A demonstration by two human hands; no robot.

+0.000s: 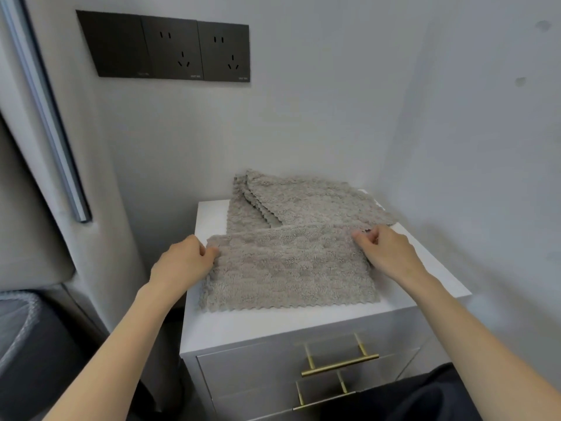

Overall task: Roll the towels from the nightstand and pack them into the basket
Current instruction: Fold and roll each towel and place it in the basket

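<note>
Two grips pinching front towel [288, 268], left hand [182, 262] at its far-left corner, right hand [385, 253] far-right, on nightstand [273, 326]

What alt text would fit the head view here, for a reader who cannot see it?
A person's left hand and right hand pinch the far corners of a grey towel lying on a white nightstand. More stacked towels lie behind it near the wall, below dark wall sockets.

Blurry grey container [21, 329] off the left edge (kind unclear); fingertips of left hand [182, 262] under towel [288, 268].
</note>
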